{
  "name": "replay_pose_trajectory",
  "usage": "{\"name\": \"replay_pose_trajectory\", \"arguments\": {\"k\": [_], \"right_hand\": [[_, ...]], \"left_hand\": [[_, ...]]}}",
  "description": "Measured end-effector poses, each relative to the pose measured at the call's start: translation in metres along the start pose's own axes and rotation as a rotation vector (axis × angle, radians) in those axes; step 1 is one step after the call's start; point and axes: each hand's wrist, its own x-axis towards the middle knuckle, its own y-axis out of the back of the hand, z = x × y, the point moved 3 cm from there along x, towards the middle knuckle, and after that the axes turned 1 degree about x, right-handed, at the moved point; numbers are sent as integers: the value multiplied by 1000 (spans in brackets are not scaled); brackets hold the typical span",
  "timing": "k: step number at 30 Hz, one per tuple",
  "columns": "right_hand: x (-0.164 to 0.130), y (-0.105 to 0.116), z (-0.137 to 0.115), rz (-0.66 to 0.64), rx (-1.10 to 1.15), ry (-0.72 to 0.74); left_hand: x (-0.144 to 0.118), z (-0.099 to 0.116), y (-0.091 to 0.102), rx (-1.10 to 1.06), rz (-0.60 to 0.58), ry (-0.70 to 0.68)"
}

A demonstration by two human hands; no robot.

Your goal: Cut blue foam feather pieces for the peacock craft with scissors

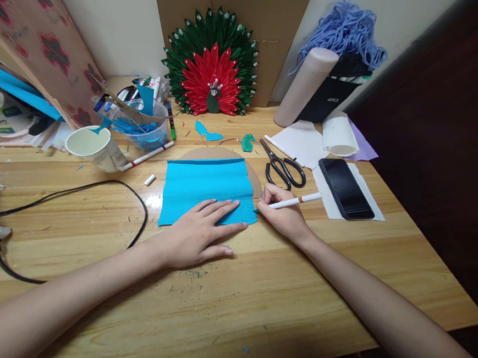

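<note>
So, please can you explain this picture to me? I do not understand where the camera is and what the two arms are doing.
There is no machine here. The camera sits on a person's head and looks forward and down, so both arms are that person's own. They work at a wooden table. The left hand lies flat, fingers spread, on a blue sheet of paper, which lies over a brown cardboard disc. The right hand has a closed grip on a white pen, its tip at the sheet's right edge. Nearby lie black scissors, a dark phone, a paper cup and a black cable. A red and green paper decoration leans against the wall.
</note>
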Motion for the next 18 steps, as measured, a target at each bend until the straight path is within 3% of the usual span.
{"name": "replay_pose_trajectory", "arguments": {"k": [12, 18], "right_hand": [[-2, -1, -1, -72, -7, 32], [-3, -3, 1, -130, 175, 13]], "left_hand": [[0, 0, 1, -9, 15, -5], [0, -1, 0, -25, 16, -11]]}}
